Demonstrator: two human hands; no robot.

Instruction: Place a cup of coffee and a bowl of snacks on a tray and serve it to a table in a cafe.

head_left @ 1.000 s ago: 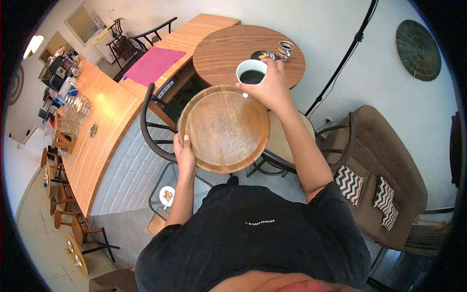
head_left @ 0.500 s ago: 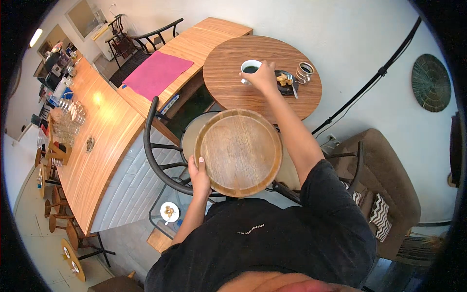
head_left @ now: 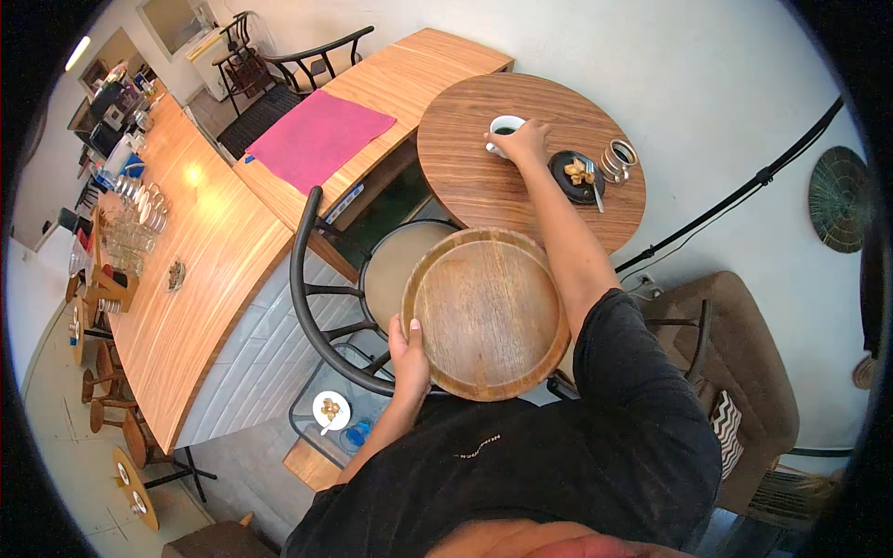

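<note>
Fingers point(head_left: 492, 142) of the right hand point(head_left: 524, 142) pinch a white cup point(head_left: 508, 119) containing dark liquid point(head_left: 503, 131) near its rim. The cup is at the round wooden counter point(head_left: 465, 130), inward from the left edge; whether its base touches the surface cannot be told. The left hand point(head_left: 409, 361) grips a round wooden tray point(head_left: 486, 307), its thumb pressed on the rim and its other fingers largely hidden; the tray is near the counter's front edge. Toward the right edge lies a black plate point(head_left: 561, 173) bearing golden-brown pastry pieces point(head_left: 578, 171) and a fork point(head_left: 597, 192), its handle projecting past the plate's rim. Just beside this plate, closer to the right edge, stands a banded mug point(head_left: 618, 162). A pink cloth point(head_left: 321, 139) covers part of the adjoining rectangular counter point(head_left: 460, 60). A black-framed chair point(head_left: 303, 279) is left of the tray.
</note>
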